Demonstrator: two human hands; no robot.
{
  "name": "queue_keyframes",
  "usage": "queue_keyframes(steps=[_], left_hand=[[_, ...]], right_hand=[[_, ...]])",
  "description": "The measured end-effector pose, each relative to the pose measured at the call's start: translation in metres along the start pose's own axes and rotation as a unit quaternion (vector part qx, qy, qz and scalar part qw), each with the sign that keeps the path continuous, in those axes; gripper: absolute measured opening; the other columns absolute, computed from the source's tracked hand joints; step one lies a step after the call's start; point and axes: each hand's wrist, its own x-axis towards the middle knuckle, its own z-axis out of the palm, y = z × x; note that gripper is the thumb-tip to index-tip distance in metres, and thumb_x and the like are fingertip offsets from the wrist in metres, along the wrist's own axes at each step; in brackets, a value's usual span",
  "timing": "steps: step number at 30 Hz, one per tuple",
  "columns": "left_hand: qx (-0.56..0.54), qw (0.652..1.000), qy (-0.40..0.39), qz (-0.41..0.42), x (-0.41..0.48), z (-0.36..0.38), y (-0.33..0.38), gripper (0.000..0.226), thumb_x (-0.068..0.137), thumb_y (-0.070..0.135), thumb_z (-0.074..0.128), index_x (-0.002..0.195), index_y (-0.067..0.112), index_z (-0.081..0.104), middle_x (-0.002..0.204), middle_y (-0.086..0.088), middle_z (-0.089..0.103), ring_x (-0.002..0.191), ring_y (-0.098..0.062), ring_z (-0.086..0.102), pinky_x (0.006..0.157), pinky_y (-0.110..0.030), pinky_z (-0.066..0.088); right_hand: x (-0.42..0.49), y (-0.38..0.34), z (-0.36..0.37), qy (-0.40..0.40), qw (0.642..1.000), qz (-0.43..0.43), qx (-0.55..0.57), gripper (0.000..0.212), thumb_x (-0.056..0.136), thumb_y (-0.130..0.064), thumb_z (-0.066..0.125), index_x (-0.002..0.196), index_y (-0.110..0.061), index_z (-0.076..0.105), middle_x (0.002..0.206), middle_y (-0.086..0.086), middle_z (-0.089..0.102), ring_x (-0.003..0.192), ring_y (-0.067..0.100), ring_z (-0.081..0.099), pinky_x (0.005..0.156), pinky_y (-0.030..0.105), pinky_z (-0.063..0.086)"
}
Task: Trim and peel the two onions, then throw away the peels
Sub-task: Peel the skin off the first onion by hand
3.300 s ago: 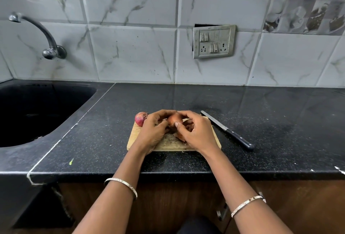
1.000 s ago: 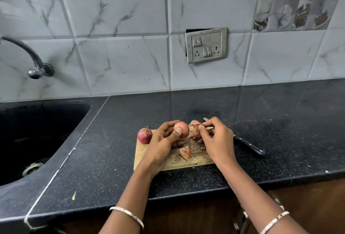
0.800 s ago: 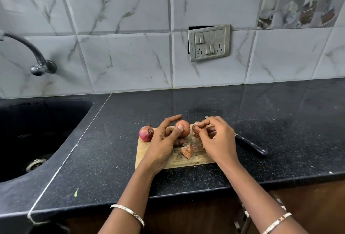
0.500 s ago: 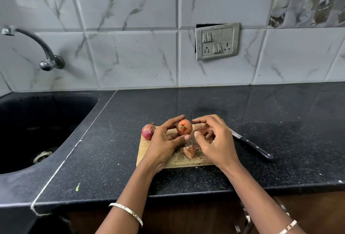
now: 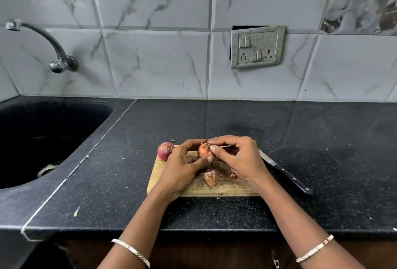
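Since half a second ago the right hand [image 5: 238, 161] has come in close. Its thumb and first finger now pinch the dry tuft on top of the onion [image 5: 203, 152], which has turned so that end points up. The left hand [image 5: 182, 169] is curled round the onion from below and holds it just above the board [image 5: 225, 190]. I think the step is pulling off the dry skin. To do it well, the right hand should pinch only the thin outer skin and pull it down toward the other end. The left hand should hold firm without squeezing and turn the onion a bit after each pull. If the tuft will not come off, the knife [image 5: 285, 175] may be needed; it lies on the counter just right of the board. Let each bit fall on the board, so the bits stay together. One big peel [image 5: 211, 179] already lies there, between the two wrists. The other onion [image 5: 164, 150] sits at the far left corner of the board, and it looks like its red skin is still on. The sink [image 5: 103, 118] on the left is dark, and I can see only its drain inside. No bin shows, so I cannot tell where the peels will go.
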Motion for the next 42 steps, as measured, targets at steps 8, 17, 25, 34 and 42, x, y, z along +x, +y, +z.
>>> queue_keyframes(steps=[8,17,25,34,42], left_hand=[[0.129,0.992,0.015,0.007,0.020,-0.004,0.008,0.050,0.068,0.025,0.093,0.112,0.015,0.070,0.108,-0.003,0.075,0.088,-0.027,0.077,0.086,-0.052,0.061],[0.223,0.969,0.017,0.106,0.018,-0.004,0.006,0.048,0.073,0.023,0.090,0.114,0.021,0.065,0.103,0.005,0.076,0.094,-0.008,0.074,0.084,-0.033,0.062],[0.276,0.946,-0.004,0.170,0.012,-0.006,0.011,0.043,0.085,0.021,0.081,0.125,0.029,0.067,0.113,0.017,0.073,0.103,0.002,0.068,0.094,-0.020,0.054],[0.266,0.951,0.003,0.157,0.015,-0.007,0.007,0.044,0.078,0.009,0.085,0.116,0.024,0.067,0.111,0.015,0.073,0.104,-0.002,0.069,0.096,-0.028,0.055],[0.345,0.913,0.033,0.216,0.015,-0.004,0.005,0.042,0.077,0.018,0.085,0.109,0.027,0.061,0.107,0.017,0.070,0.103,-0.004,0.067,0.090,-0.039,0.057]], right_hand=[[-0.003,0.001,0.001,0.049,0.998,0.021,-0.021,0.010,0.090,-0.011,0.072,0.095,-0.016,0.079,0.087,-0.011,0.077,0.086,0.004,0.072,0.080,0.031,0.060],[-0.006,0.005,0.001,0.075,0.996,0.026,-0.043,0.010,0.092,-0.012,0.070,0.093,-0.020,0.076,0.082,-0.012,0.074,0.082,0.009,0.071,0.074,0.041,0.060],[-0.007,0.008,-0.003,0.125,0.991,0.046,-0.035,0.018,0.090,-0.004,0.068,0.098,-0.019,0.073,0.086,-0.007,0.074,0.083,0.008,0.073,0.075,0.039,0.062],[-0.008,-0.002,-0.003,0.078,0.994,-0.022,-0.079,0.005,0.086,-0.015,0.078,0.090,-0.018,0.078,0.081,-0.012,0.074,0.073,0.003,0.068,0.064,0.013,0.048],[-0.008,-0.001,0.001,0.008,0.999,0.040,-0.020,0.019,0.087,-0.024,0.075,0.106,-0.023,0.077,0.091,-0.013,0.077,0.082,0.006,0.072,0.075,0.032,0.061]])
